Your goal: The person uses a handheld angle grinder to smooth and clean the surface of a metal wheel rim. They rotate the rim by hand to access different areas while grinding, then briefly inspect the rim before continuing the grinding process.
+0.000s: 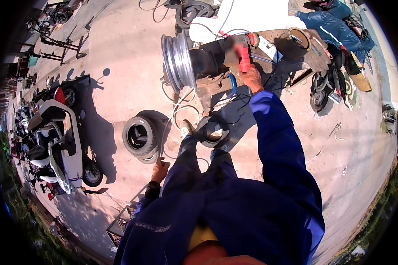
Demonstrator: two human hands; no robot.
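Note:
My right hand (252,78) is closed round the handle of a red power tool (244,55) above a cluttered metal work stand (272,62). Left of it stands a silver wheel rim (176,62) beside black machinery (204,62). A blue curved part (232,86) lies just left of my right hand. Low by my left leg, my left hand (160,170) is closed on a thin grey hose (166,137). Two stacked tyres (147,134) lie just beyond that hand. A dark round tyre-like ring (203,131) rests at my feet.
A white scooter (67,145) and other bikes line the left side. Black metal frames (62,44) stand upper left. White sheeting (234,13) covers the far end. A blue padded cover (323,24) and assorted parts (323,90) are at upper right. Hoses loop over the concrete.

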